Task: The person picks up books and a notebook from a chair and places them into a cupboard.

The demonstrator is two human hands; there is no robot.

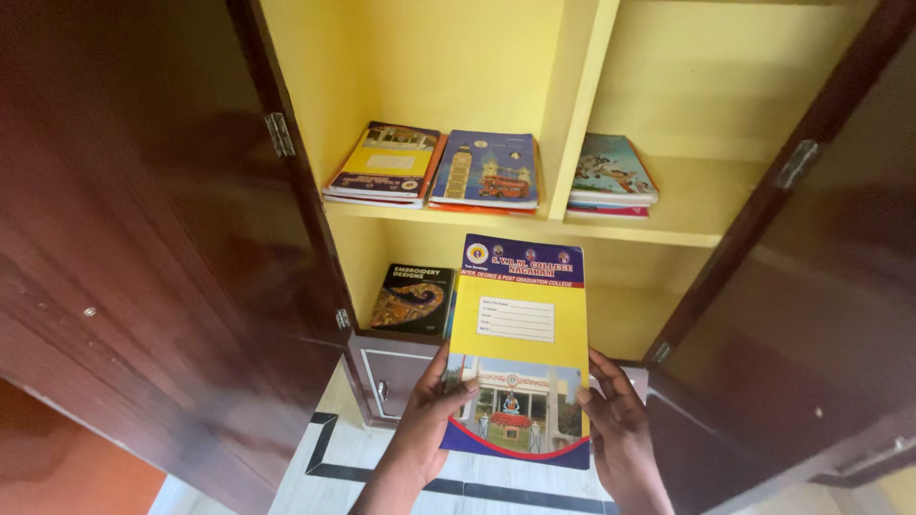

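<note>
I hold a thin notebook (517, 329) with a blue top band, a yellow middle and a building picture at the bottom, upright in front of an open yellow cupboard (668, 105). My left hand (425, 429) grips its lower left edge with the thumb across the cover. My right hand (615, 429) grips its lower right edge. The notebook's top overlaps the lower shelf opening.
The upper shelf (692, 215) carries a yellow book stack (386, 162), a blue book stack (487, 170) and, right of the divider (577, 105), another stack (611, 176). A black book (412, 298) lies on the lower shelf. Dark wooden doors stand open left (143, 248) and right (811, 286). Tiled floor (372, 448) lies below.
</note>
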